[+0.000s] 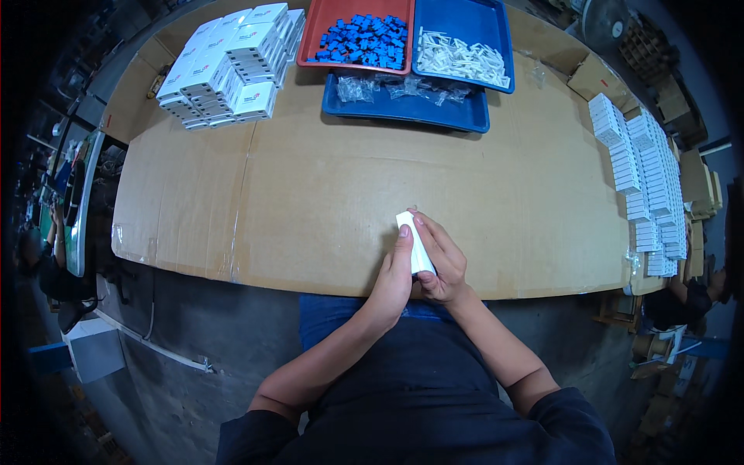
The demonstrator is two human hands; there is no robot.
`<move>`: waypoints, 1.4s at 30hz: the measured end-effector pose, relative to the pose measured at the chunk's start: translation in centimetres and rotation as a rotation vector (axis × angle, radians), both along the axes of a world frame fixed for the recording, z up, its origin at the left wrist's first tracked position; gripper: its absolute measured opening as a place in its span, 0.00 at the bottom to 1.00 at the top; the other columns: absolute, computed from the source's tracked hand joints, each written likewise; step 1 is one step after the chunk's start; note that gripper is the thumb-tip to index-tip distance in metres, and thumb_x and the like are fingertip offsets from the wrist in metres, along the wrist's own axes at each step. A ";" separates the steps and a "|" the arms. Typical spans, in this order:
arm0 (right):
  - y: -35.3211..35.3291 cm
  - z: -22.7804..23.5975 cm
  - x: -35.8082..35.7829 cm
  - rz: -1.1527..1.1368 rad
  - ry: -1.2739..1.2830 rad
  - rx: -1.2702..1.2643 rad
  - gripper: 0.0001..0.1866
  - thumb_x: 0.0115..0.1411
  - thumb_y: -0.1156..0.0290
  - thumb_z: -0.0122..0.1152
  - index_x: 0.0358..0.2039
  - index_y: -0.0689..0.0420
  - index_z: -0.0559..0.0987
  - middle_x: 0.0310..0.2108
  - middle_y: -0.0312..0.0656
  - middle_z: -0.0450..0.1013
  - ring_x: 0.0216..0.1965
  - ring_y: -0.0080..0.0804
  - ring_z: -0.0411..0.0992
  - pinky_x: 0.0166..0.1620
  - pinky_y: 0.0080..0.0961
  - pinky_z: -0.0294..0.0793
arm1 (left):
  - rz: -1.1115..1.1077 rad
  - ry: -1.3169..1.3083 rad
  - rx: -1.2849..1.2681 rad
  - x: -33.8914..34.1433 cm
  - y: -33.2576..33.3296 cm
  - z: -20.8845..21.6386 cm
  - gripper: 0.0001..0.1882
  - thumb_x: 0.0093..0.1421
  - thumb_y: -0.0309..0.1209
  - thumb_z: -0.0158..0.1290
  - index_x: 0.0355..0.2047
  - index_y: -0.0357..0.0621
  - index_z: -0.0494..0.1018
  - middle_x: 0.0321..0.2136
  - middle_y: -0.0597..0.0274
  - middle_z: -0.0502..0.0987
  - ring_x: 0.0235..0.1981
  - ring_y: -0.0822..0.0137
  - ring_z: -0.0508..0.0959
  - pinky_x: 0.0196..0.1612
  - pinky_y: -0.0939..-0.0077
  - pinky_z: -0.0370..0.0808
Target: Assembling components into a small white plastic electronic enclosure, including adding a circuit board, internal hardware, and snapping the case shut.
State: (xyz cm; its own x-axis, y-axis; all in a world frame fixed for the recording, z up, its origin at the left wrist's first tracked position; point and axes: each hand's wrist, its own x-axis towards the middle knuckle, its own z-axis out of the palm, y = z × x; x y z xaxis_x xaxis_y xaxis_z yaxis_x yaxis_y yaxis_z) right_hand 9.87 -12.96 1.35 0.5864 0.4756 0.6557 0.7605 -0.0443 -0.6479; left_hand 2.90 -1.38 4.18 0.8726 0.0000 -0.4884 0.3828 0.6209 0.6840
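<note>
Between my two hands, close to the table's front edge, is a small white box (416,246), tilted with its narrow side up. My left hand (394,270) grips it from the left, the thumb lying along its near face. Around its right side curl the fingers of my right hand (443,260), with the thumb by the lower end. A dark strip shows at the box's bottom end. The palms and fingers hide much of it, so whether its flaps are closed cannot be made out.
A cardboard-covered table (325,201) spreads before me. At its far side stand a red tray (310,35) of blue plastic pieces, a blue tray (501,74) of white pieces and a lower blue tray (403,116) with clear bags. White boxes (232,62) pile up far left; stacked white cartons (647,178) line the right.
</note>
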 end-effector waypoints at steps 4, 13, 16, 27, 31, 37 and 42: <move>0.3 -0.2 0.1 0.011 0.025 0.011 0.43 0.72 0.40 0.48 0.58 0.78 0.74 0.56 0.71 0.72 0.55 0.62 0.76 0.55 0.42 0.79 | 0.023 0.004 -0.031 0.1 0.2 -0.5 0.35 0.77 0.59 0.34 0.68 0.43 0.59 0.55 0.58 0.73 0.57 0.68 0.75 0.59 0.70 0.74; 0.2 -1.1 0.0 0.060 0.156 0.016 0.44 0.73 0.39 0.44 0.61 0.75 0.73 0.59 0.69 0.71 0.59 0.60 0.75 0.59 0.42 0.76 | 0.041 -0.008 -0.102 0.1 0.6 -1.2 0.33 0.78 0.57 0.34 0.68 0.44 0.59 0.56 0.58 0.72 0.57 0.68 0.75 0.60 0.68 0.73; 0.1 -1.0 0.1 0.080 0.215 -0.035 0.44 0.73 0.37 0.42 0.64 0.72 0.72 0.63 0.66 0.69 0.63 0.58 0.72 0.60 0.41 0.75 | 0.068 0.001 -0.067 0.1 0.6 -1.6 0.34 0.78 0.57 0.32 0.70 0.44 0.58 0.56 0.58 0.72 0.57 0.67 0.75 0.61 0.67 0.73; 0.4 2.9 -1.3 0.087 0.750 -0.126 0.28 0.69 0.63 0.64 0.65 0.64 0.73 0.66 0.52 0.70 0.67 0.43 0.68 0.68 0.34 0.67 | 0.199 -0.252 0.367 0.6 2.2 -1.9 0.31 0.80 0.43 0.36 0.74 0.36 0.51 0.64 0.50 0.66 0.63 0.65 0.67 0.66 0.70 0.64; 0.6 3.2 -1.8 0.070 0.708 -0.106 0.24 0.70 0.65 0.63 0.62 0.64 0.76 0.65 0.53 0.70 0.66 0.43 0.70 0.67 0.35 0.68 | 0.242 -0.363 0.508 0.3 1.9 -2.1 0.31 0.79 0.37 0.39 0.76 0.37 0.46 0.66 0.49 0.63 0.65 0.63 0.64 0.69 0.66 0.61; 0.4 2.7 -2.1 0.090 0.597 -0.119 0.22 0.72 0.69 0.59 0.63 0.64 0.75 0.64 0.56 0.71 0.65 0.48 0.72 0.65 0.35 0.71 | 0.224 -0.439 0.637 0.0 1.9 -2.9 0.34 0.80 0.47 0.35 0.76 0.39 0.47 0.57 0.54 0.68 0.60 0.65 0.68 0.66 0.69 0.63; 0.3 2.7 -2.0 0.087 0.427 -0.130 0.22 0.71 0.72 0.56 0.63 0.65 0.75 0.62 0.58 0.73 0.64 0.52 0.72 0.64 0.36 0.72 | 0.224 -0.495 0.721 -0.2 2.0 -3.4 0.37 0.78 0.51 0.36 0.75 0.37 0.47 0.56 0.54 0.68 0.57 0.66 0.69 0.63 0.71 0.64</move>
State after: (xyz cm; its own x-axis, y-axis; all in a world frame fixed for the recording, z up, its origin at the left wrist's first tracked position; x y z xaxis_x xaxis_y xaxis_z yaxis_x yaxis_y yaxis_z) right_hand 7.83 -12.64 4.04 0.7452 0.5978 0.2954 0.4308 -0.0935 -0.8976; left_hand 2.67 0.66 0.74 0.9257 0.3563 0.1273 -0.1372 0.0025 0.9905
